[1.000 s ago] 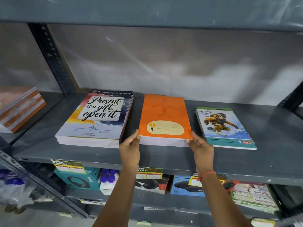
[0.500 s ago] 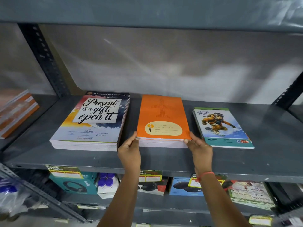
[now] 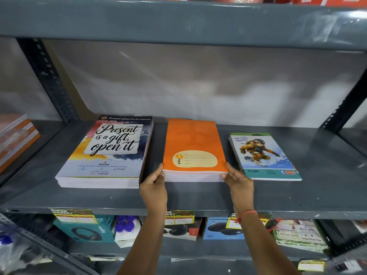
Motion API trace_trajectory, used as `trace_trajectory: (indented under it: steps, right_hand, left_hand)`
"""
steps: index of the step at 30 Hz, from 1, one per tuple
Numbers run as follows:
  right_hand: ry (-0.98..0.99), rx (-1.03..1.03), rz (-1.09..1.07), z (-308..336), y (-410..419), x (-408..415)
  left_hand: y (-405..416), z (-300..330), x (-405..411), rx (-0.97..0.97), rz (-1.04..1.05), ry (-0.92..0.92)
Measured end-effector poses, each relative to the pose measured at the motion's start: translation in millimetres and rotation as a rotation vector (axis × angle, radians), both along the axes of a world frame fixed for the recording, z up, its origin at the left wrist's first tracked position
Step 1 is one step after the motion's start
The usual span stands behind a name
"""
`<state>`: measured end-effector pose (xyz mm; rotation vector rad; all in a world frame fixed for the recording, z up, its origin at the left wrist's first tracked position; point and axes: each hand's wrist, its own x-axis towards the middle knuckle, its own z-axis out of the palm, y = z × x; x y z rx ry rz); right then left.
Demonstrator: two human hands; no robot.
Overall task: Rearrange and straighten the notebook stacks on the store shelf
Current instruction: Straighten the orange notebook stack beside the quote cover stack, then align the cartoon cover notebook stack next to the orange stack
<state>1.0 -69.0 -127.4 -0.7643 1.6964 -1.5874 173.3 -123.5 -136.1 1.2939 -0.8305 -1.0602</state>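
Three notebook stacks lie on the grey metal shelf [image 3: 198,199]. In the middle is the orange notebook stack [image 3: 193,143]. My left hand [image 3: 154,188] grips its front left corner and my right hand [image 3: 238,182] grips its front right corner, thumbs on the top cover. To the left sits a taller stack with a "Present is a gift, open it" cover [image 3: 111,149]. To the right is a thin stack with an adventure cartoon cover [image 3: 262,155], slightly fanned at its far edge.
A slotted upright post [image 3: 47,80] stands at the back left and another post [image 3: 345,104] at the right. An orange-and-white stack [image 3: 15,139] lies on the neighbouring shelf, far left. Boxed headphones [image 3: 87,229] and price tags sit on the shelf below.
Both hands stay on the orange stack's front corners. The stack looks squarer to the shelf edge, and the view has tilted up to show the shelf above.
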Motion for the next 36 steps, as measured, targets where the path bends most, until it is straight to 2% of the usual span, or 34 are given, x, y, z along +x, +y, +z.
trace_trajectory:
  steps: [12,16,18,21,23,24,26,28,30,33,36]
  right_hand:
    - [0.044,0.001,-0.034,-5.2,-1.4,-0.4]
    - [0.063,0.029,0.007,1.5,0.8,-0.1]
    - [0.150,0.062,0.055,3.6,5.7,-5.2]
    - [0.544,0.055,-0.118,5.8,27.5,-20.0]
    - [0.601,-0.017,-0.305,9.4,49.4,-37.7]
    - [0.545,-0.067,-0.387,11.3,59.6,-50.2]
    - [0.377,-0.116,-0.523,9.8,69.9,-81.8]
    - [0.286,-0.053,-0.553,4.7,71.9,-118.6]
    - [0.208,0.019,-0.489,-2.0,69.0,-150.2]
    - [0.130,0.023,-0.323,-6.8,59.5,-180.9]
    - [0.048,0.019,-0.117,-4.3,45.9,-192.3]
  left_hand:
    - [2.2,-0.9,1.9,-0.024,-0.019,0.012]
    - [5.0,-0.8,2.8,-0.062,-0.042,-0.064]
    - [10.2,0.3,3.4,-0.151,-0.060,-0.193]
    - [17.4,7.2,-5.9,-0.443,-0.080,-0.508]
    - [22.9,13.6,-25.3,-0.579,-0.201,-0.572]
    - [28.7,17.7,-39.3,-0.608,-0.287,-0.561]
    - [43.1,24.1,-69.7,-0.569,-0.467,-0.522]
    - [57.1,23.4,-105.0,-0.465,-0.609,-0.523]
    - [61.5,19.3,-135.5,-0.355,-0.690,-0.538]
    - [53.3,15.1,-166.0,-0.133,-0.719,-0.534]
    - [44.1,10.9,-184.5,-0.032,-0.702,-0.443]
